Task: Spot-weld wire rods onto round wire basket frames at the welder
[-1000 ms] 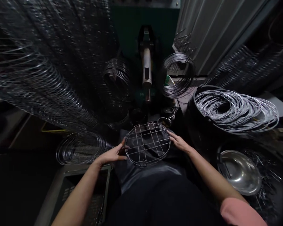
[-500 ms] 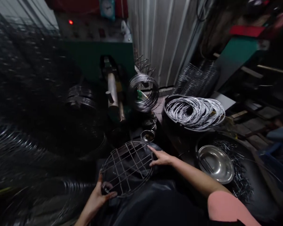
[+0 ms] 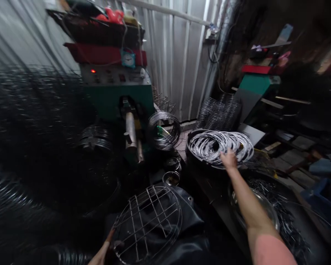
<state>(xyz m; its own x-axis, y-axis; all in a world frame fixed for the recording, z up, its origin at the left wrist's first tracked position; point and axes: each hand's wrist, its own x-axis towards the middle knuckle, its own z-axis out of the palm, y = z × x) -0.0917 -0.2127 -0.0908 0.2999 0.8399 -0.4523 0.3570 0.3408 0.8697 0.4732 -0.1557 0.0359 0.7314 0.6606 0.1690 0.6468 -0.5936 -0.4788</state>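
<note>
Mostly cut off, the left hand (image 3: 103,254) holds the round wire grid (image 3: 146,224).

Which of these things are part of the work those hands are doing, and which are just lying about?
Part of the work:
left hand holding a round wire grid
right hand on silver wire rings in a black tub

Lying about:
coil of wire
small metal cup
green machine
wall clock

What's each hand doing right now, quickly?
Left hand: holding the round wire grid at its rim, partly out of view.
Right hand: open, on the wire hoops piled in the black tub.
</note>
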